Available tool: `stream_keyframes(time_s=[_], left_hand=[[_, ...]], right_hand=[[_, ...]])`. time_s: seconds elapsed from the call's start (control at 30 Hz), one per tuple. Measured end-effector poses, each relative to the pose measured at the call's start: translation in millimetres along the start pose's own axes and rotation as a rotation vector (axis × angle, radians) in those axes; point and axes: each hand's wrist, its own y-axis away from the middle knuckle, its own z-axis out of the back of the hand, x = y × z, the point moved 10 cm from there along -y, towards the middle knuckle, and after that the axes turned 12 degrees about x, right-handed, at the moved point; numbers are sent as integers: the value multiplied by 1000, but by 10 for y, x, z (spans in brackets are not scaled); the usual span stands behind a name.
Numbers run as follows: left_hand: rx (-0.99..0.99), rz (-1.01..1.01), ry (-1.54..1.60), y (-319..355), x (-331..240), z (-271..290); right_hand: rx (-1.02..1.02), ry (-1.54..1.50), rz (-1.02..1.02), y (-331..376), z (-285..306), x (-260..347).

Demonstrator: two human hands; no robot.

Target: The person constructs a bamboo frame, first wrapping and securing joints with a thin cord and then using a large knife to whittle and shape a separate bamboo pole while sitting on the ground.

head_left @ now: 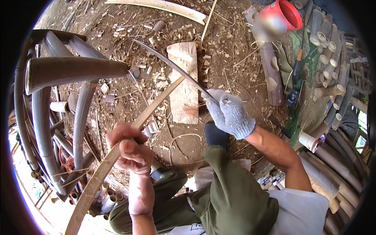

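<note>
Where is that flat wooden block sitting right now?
In the head view, the wooden chopping block lies on the chip-strewn ground at upper centre, under the long curved blade held by the gloved right hand.

The right hand (pixel 230 113) wears a grey knitted cloth glove, nubbly and matt, and grips a long curved blade (pixel 172 64) of dark, dull metal with a faint sheen. The bare left hand (pixel 131 150) holds a pale bamboo strip (pixel 117 152), fibrous and matt. Beneath lies a rough-cut wooden block (pixel 184 84) on dusty earth floor (pixel 235 55) littered with chips; a red bucket (pixel 284 15) looks like smooth glossy plastic.
</note>
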Motion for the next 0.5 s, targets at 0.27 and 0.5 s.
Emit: stream_keyframes(time_s=[0.27,0.5], left_hand=[[-24,-51,-76,57,30,58],[33,33,126,-78,138,-59]], right_hand=[[256,203,-225,25,-274,-545],[550,425,-388,313,-651,-1353]])
